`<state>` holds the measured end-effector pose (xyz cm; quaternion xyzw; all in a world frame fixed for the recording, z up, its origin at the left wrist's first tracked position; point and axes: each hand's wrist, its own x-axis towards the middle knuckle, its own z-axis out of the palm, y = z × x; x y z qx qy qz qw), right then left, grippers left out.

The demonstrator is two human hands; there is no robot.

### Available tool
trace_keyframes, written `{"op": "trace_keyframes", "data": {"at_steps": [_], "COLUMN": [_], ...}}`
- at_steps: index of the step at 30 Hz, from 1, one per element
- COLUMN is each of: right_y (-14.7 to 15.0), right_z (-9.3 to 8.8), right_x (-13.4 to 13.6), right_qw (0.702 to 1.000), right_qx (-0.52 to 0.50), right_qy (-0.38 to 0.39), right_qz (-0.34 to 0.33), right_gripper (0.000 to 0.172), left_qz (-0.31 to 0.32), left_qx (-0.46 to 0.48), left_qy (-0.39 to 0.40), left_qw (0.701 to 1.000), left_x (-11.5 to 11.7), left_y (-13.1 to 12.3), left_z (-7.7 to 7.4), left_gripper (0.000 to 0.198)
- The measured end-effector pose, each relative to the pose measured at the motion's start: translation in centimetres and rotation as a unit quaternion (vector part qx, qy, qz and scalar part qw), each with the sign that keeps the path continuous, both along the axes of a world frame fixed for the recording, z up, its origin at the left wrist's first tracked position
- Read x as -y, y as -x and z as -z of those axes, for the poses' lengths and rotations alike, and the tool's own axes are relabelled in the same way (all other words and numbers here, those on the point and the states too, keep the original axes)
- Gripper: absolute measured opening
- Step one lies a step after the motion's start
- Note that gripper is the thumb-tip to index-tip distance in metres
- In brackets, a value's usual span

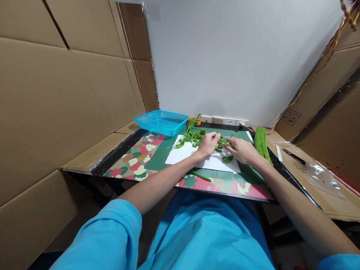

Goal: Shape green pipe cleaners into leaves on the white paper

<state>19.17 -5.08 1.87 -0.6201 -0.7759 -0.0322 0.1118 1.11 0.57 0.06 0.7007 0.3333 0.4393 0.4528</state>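
My left hand (pixel 208 146) is closed in a pinch above a white sheet of paper (pixel 184 155), at a green pipe cleaner piece. Facing it, my right hand (pixel 241 149) has its fingers bent onto green pipe cleaners (pixel 222 141) between the two hands. The fingertips partly hide what they grip. Curled green pipe cleaner leaves (pixel 197 135) lie in a cluster left of my left hand. A single leaf loop (pixel 227 159) rests on the paper below my right fingers. One loose green stem (pixel 201 176) lies near the table's front edge.
A blue plastic basket (pixel 160 123) stands at the back left, beside orange flowers (pixel 194 121). Power sockets (pixel 225 120) line the wall. On the right are a bundle of green pipe cleaners (pixel 261 144), a white-handled tool (pixel 278 153), black tweezers (pixel 294 155) and a clear plastic bag (pixel 323 180).
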Motion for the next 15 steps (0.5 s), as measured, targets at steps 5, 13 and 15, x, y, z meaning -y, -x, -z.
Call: {"op": "trace_keyframes", "data": {"at_steps": [5,13,15], "right_y": [-0.1,-0.04,-0.04], "right_z": [0.0,0.08,0.08], "right_x": [-0.01,0.02,0.04], "right_qw": [1.0,1.0,0.999], "right_qx": [0.004,0.011,0.012], "right_qy": [0.006,0.025,0.03], "right_qz": [-0.002,-0.007,-0.008], "right_gripper": [0.042,0.037,0.035], "left_qz": [0.006,0.001,-0.002], "left_qx": [-0.005,-0.023,-0.028], "left_qy": [-0.011,-0.032,-0.034], "left_qw": [1.0,0.999,0.999], "left_x": [0.1,0.51,0.59], "left_y": [0.02,0.14,0.14], "left_z": [-0.01,-0.44,-0.53], "left_gripper": [0.049,0.048,0.046]}}
